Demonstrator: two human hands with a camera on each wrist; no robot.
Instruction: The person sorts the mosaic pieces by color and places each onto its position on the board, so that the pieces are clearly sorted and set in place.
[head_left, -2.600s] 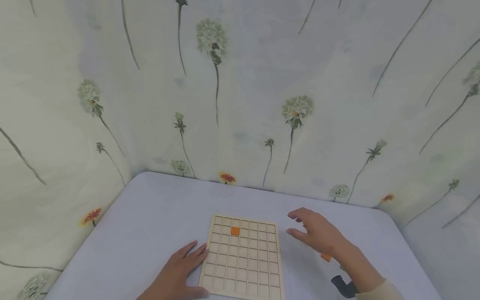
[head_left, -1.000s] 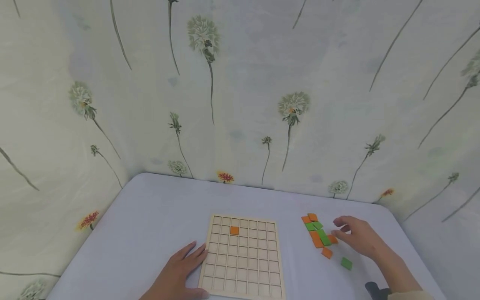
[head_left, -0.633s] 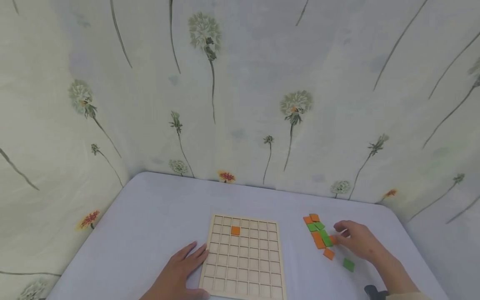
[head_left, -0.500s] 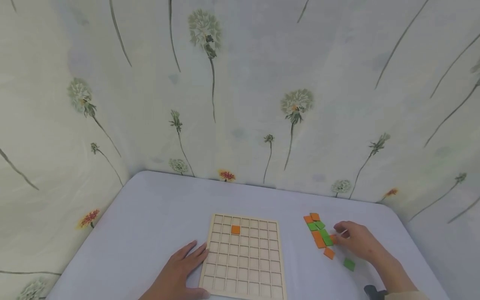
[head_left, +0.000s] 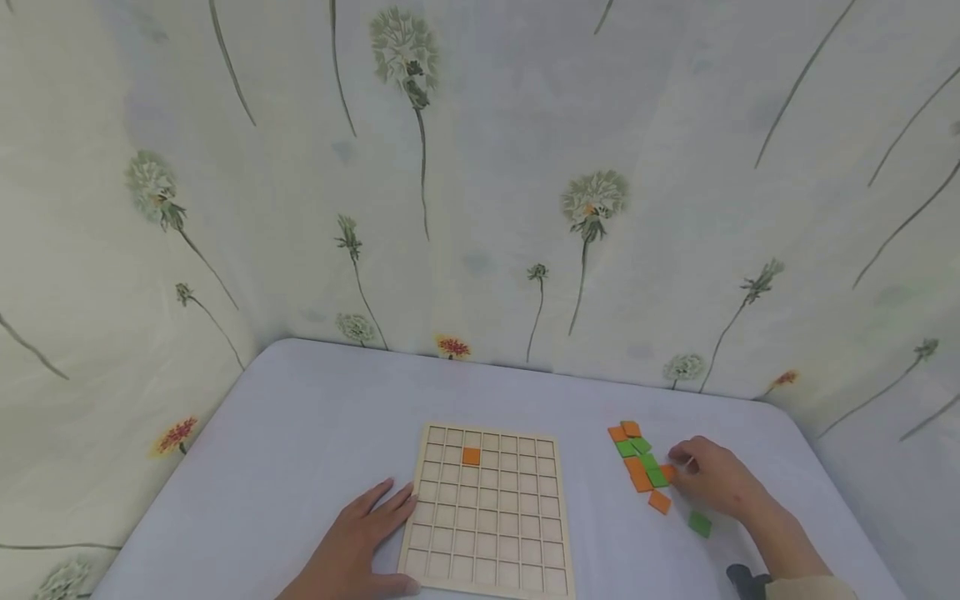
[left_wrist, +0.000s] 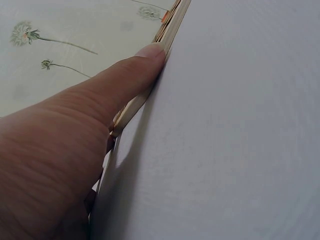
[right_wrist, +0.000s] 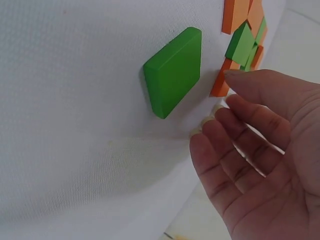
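A pale wooden grid board (head_left: 486, 525) lies on the table, with one orange square tile (head_left: 471, 456) in a cell of its second row. My left hand (head_left: 358, 537) rests at the board's left side, fingers spread and touching the edge. In the left wrist view its thumb (left_wrist: 132, 75) lies against the board's near edge. At the right, my right hand (head_left: 716, 477) pinches an orange tile (right_wrist: 223, 82) between thumb and index finger, at the side of a cluster of green and orange tiles (head_left: 639, 475). The other fingers are loosely bent.
A single green tile (head_left: 700, 524) lies nearer than the cluster, below the right hand; a loose orange tile (head_left: 660, 502) is close by. A dark object (head_left: 742, 579) shows by the right sleeve. Flower-patterned cloth (head_left: 480, 167) rises behind the white table (head_left: 337, 417).
My right hand has moved from beside the board rightward to the tile cluster, and its thumb and index finger have closed on an orange tile. The left hand has stayed at the board.
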